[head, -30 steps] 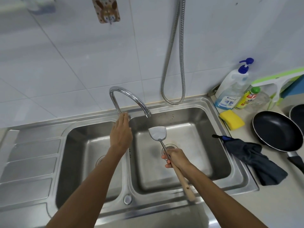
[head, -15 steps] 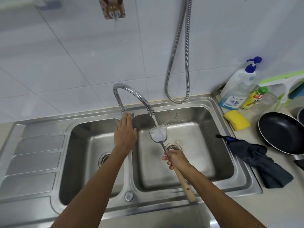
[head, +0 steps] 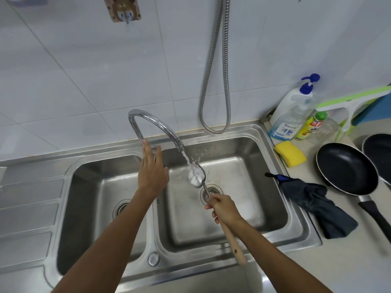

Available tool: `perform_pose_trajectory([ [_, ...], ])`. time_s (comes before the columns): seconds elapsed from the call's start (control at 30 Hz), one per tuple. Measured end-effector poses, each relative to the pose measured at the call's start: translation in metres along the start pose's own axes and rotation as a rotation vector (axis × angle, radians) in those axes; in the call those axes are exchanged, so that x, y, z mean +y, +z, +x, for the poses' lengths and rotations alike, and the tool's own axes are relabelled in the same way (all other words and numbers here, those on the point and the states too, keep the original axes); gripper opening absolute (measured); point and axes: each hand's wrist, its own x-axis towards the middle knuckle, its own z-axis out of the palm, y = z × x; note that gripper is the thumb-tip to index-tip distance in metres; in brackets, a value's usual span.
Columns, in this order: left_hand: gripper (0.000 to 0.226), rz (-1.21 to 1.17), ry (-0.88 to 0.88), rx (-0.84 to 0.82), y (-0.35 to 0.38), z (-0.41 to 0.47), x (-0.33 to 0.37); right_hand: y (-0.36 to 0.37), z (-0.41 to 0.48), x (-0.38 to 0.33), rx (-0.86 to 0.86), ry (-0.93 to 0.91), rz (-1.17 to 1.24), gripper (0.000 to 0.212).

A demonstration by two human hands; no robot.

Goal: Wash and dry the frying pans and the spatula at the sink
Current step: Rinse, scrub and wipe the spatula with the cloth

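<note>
My right hand (head: 224, 208) grips the wooden handle of a metal spatula (head: 197, 175) over the right basin of the steel sink (head: 296, 227). Water runs from the curved tap (head: 152, 121) onto the spatula's blade. My left hand (head: 152, 173) rests with straight fingers on the tap's base, between the two basins. A black frying pan (head: 347, 169) lies on the counter to the right, handle toward me. A second black pan (head: 378, 152) shows partly at the right edge.
A dark cloth (head: 315, 205) hangs over the sink's right rim. A yellow sponge (head: 290, 154), a soap pump bottle (head: 293, 111) and a small yellow bottle (head: 311, 125) stand at the back right. A metal shower hose (head: 215, 81) hangs on the tiled wall. The draining board (head: 27, 208) lies to the left.
The tap has been turned on and water now pours over the spatula blade. The blade has turned on edge under the stream. My left hand stays at the tap base.
</note>
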Motion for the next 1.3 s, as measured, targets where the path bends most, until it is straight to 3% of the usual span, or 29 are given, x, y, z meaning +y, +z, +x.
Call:
perform_pose_trajectory([
  [0.17, 0.092, 0.03, 0.029, -0.018, -0.01, 0.024, 0.003, -0.005, 0.008, 0.005, 0.038, -0.161, -0.312, 0.016],
  [0.37, 0.096, 0.022, 0.004, -0.064, -0.015, 0.037, 0.006, -0.005, 0.004, 0.006, 0.088, -0.294, -0.531, 0.031],
  [0.6, 0.091, -0.053, -0.016, -0.018, -0.019, 0.028, 0.004, -0.021, -0.001, 0.005, 0.134, -0.343, -0.542, 0.019],
  [0.73, 0.079, -0.328, -0.115, 0.051, -0.003, -0.011, 0.024, -0.032, -0.005, -0.008, 0.153, -0.332, -0.252, 0.015],
  [0.8, 0.07, -0.459, -0.192, -0.059, 0.014, -0.04, 0.046, -0.03, -0.006, -0.02, 0.138, -0.219, 0.003, 0.012],
  [0.87, 0.057, -0.544, -0.255, -0.315, 0.02, -0.067, 0.074, -0.028, -0.004, -0.028, 0.12, -0.123, 0.102, 0.016],
  [0.93, 0.065, -0.738, -0.339, -0.633, 0.015, -0.087, 0.103, -0.028, 0.001, -0.03, 0.075, -0.078, 0.105, 0.022],
  [1.0, 0.081, -1.066, -0.516, -0.851, 0.006, -0.101, 0.131, -0.032, 0.003, -0.031, 0.078, -0.054, 0.062, 0.023],
  [1.1, 0.085, -1.28, -0.636, -0.845, 0.001, -0.11, 0.166, -0.042, -0.002, -0.031, 0.076, -0.053, 0.046, 0.014],
  [1.23, 0.056, -1.293, -0.671, -0.731, 0.007, -0.101, 0.203, -0.064, -0.004, -0.028, -0.087, -0.021, 0.106, 0.024],
  [1.3, 0.042, -1.305, -0.711, -0.648, 0.013, -0.095, 0.215, -0.085, 0.0, -0.021, -0.102, -0.099, -0.06, 0.027],
])
